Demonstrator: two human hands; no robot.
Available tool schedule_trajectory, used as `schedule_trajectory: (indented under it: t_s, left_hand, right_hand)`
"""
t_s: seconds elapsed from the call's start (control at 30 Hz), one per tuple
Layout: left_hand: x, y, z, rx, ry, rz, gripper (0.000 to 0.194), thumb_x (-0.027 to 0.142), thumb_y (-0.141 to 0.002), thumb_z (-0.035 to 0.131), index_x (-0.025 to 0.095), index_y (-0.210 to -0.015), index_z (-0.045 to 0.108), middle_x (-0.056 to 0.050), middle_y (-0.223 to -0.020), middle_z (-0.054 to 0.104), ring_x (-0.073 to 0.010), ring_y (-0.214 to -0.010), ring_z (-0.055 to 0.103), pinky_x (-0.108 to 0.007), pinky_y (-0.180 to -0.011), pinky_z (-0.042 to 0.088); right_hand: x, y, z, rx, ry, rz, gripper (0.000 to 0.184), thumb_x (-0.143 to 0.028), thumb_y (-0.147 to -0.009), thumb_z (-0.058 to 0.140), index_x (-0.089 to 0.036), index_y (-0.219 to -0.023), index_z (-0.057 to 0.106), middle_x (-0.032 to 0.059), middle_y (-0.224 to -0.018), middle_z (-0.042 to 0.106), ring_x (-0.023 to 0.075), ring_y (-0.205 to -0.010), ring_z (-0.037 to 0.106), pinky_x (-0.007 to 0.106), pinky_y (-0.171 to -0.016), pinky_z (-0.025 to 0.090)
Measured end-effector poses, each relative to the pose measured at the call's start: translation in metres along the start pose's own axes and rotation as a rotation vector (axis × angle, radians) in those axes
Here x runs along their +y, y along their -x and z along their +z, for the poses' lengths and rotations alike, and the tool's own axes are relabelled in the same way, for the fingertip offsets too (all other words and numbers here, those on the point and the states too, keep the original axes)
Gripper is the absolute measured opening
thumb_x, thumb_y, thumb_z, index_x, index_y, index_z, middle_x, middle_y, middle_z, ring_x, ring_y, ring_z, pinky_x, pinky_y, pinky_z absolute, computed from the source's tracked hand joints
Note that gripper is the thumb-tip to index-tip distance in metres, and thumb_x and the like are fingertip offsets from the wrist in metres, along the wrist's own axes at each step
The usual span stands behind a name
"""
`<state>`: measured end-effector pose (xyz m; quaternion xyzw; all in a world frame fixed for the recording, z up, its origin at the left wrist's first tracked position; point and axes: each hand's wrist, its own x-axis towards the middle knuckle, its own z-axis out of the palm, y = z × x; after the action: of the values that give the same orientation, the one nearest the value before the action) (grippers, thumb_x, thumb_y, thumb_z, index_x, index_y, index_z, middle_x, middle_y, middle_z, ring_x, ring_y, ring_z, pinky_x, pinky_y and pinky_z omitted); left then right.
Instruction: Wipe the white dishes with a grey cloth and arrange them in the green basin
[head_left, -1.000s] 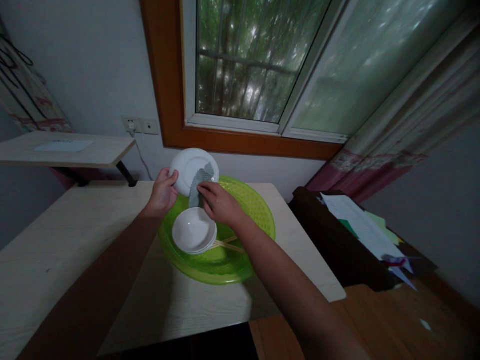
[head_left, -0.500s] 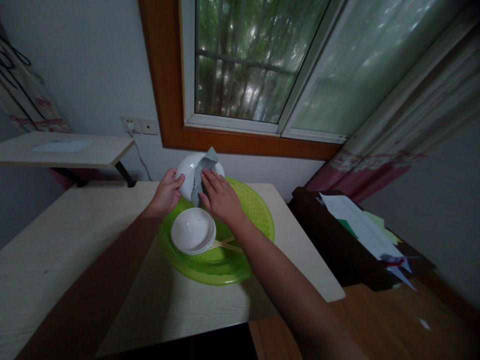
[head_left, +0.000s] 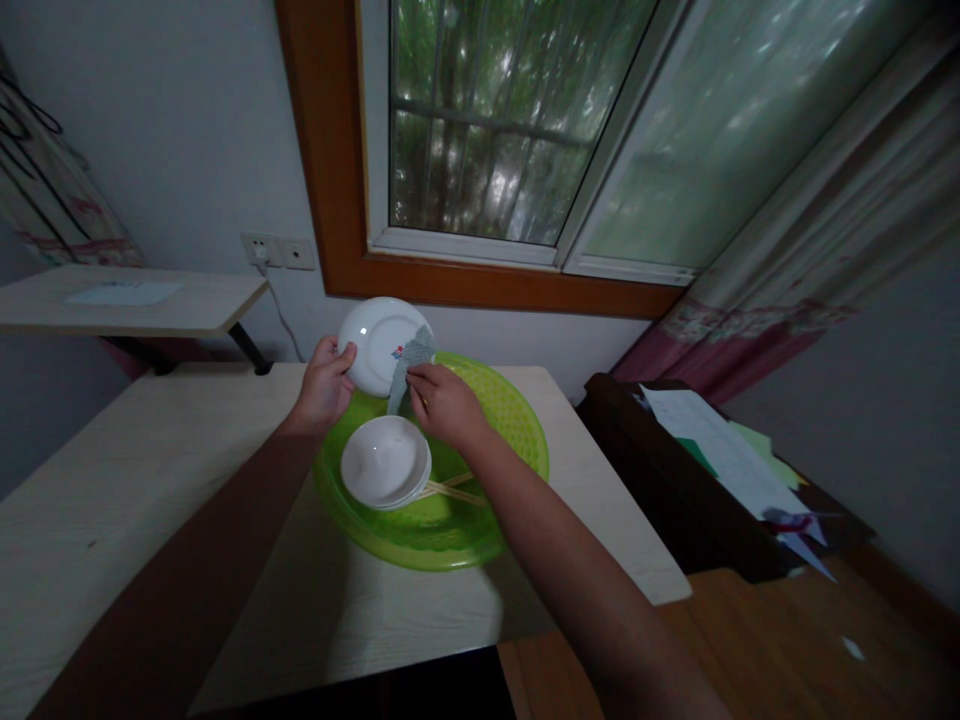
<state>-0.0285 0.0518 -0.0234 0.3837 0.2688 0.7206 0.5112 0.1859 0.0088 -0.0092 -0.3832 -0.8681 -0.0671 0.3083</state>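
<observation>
My left hand [head_left: 327,385] grips the left rim of a white plate [head_left: 375,335], thumb on its face, and holds it tilted up. A small coloured print shows near the plate's middle. In my right hand [head_left: 446,402] a grey-green cloth [head_left: 412,357] is pinched, lying against the right part of the plate. Just below the plate, a stack of white bowls [head_left: 385,460] sits in a round green plastic basin [head_left: 442,550]. Light wooden chopsticks [head_left: 455,490] lie in the basin to the right of the bowls, partly hidden by them and my right arm.
The basin stands on a pale wooden table [head_left: 592,500]. A raised shelf [head_left: 217,300] is at the left, by a wall socket [head_left: 277,251] with a cord. Papers [head_left: 720,450] lie on a dark piece of furniture [head_left: 652,470] at the right. A window is behind.
Half a second ago my right palm pressed the cloth flat over the plate; now the fingers pinch it lower down. The plate has tipped and shifted slightly left, showing its print.
</observation>
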Motion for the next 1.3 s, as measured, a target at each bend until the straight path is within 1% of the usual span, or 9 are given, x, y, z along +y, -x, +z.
schedule_trajectory:
  t_s: [0.1,0.23,0.43,0.53,0.67,0.8,1.0,1.13,1.3]
  left_hand:
    - [0.000,0.001,0.000,-0.023,0.004,-0.019,0.033,0.029,-0.078,0.084,0.019,-0.091,0.055,0.000,-0.087,0.066,-0.0116,-0.074,0.063,-0.022,-0.068,0.051]
    - [0.002,0.005,0.005,-0.106,-0.008,-0.083,0.032,0.028,-0.079,0.083,0.020,-0.088,0.053,0.001,-0.081,0.064,-0.0112,-0.069,0.062,-0.022,-0.063,0.051]
    - [0.005,0.011,0.012,-0.188,0.000,-0.157,0.025,0.027,-0.080,0.079,0.020,-0.091,0.058,-0.001,-0.083,0.067,-0.0150,-0.075,0.067,-0.026,-0.069,0.057]
    - [0.005,0.011,0.012,-0.200,0.006,-0.168,0.023,0.025,-0.079,0.078,0.020,-0.092,0.060,-0.001,-0.083,0.068,-0.0147,-0.073,0.067,-0.025,-0.064,0.056]
    - [0.004,0.011,0.011,-0.180,0.007,-0.187,0.019,0.025,-0.080,0.076,0.021,-0.091,0.060,0.000,-0.078,0.066,-0.0125,-0.065,0.063,-0.021,-0.056,0.052]
    - [0.003,0.011,0.011,-0.175,0.008,-0.162,0.019,0.027,-0.083,0.076,0.020,-0.090,0.059,-0.002,-0.081,0.066,-0.0141,-0.072,0.065,-0.023,-0.062,0.053]
    - [0.003,0.006,0.007,-0.083,0.030,-0.103,0.024,0.030,-0.085,0.076,0.019,-0.085,0.055,0.001,-0.078,0.063,-0.0130,-0.070,0.062,-0.027,-0.071,0.053]
    - [0.002,0.000,0.002,0.054,0.084,-0.052,0.023,0.027,-0.084,0.078,0.018,-0.084,0.057,0.001,-0.082,0.064,-0.0122,-0.076,0.063,-0.025,-0.077,0.053]
    - [0.002,-0.004,-0.002,0.165,0.155,-0.009,0.016,0.019,-0.088,0.071,0.016,-0.079,0.058,-0.001,-0.082,0.068,-0.0117,-0.080,0.065,-0.023,-0.082,0.054]
  right_hand:
    - [-0.003,0.000,0.000,-0.021,-0.058,-0.076,0.036,-0.021,-0.099,0.052,-0.017,-0.129,0.070,0.0125,-0.135,0.068,0.0263,-0.122,0.063,0.042,-0.108,0.052]
    - [-0.007,-0.002,0.000,-0.042,-0.080,-0.140,0.042,-0.021,-0.101,0.049,-0.022,-0.142,0.060,0.0091,-0.147,0.060,0.0241,-0.134,0.056,0.042,-0.115,0.048]
    - [-0.008,-0.004,0.001,0.037,-0.078,-0.145,0.053,-0.024,-0.101,0.052,-0.019,-0.154,0.045,0.0129,-0.161,0.045,0.0269,-0.151,0.039,0.049,-0.125,0.037]
    - [-0.009,-0.004,0.001,0.040,-0.066,-0.158,0.057,-0.024,-0.100,0.054,-0.019,-0.156,0.042,0.0118,-0.164,0.040,0.0280,-0.153,0.034,0.051,-0.127,0.034]
    - [-0.011,-0.004,0.000,0.018,-0.051,-0.189,0.057,-0.020,-0.098,0.057,-0.021,-0.154,0.045,0.0097,-0.163,0.043,0.0278,-0.152,0.035,0.051,-0.126,0.035]
    - [-0.014,-0.005,-0.003,-0.026,-0.040,-0.222,0.052,-0.019,-0.096,0.060,-0.024,-0.147,0.053,0.0092,-0.157,0.050,0.0278,-0.144,0.043,0.051,-0.121,0.040]
    - [-0.018,-0.004,-0.007,-0.092,0.022,-0.204,0.036,-0.019,-0.098,0.057,-0.022,-0.133,0.064,0.0100,-0.144,0.060,0.0269,-0.127,0.055,0.045,-0.111,0.049]
    - [-0.013,-0.003,-0.004,-0.119,0.017,-0.119,0.027,-0.021,-0.097,0.056,-0.021,-0.120,0.070,0.0115,-0.133,0.065,0.0285,-0.120,0.059,0.042,-0.100,0.054]
    - [0.000,-0.002,0.001,-0.020,0.005,0.009,0.028,-0.017,-0.093,0.056,-0.020,-0.117,0.071,0.0128,-0.130,0.065,0.0294,-0.119,0.059,0.044,-0.105,0.052]
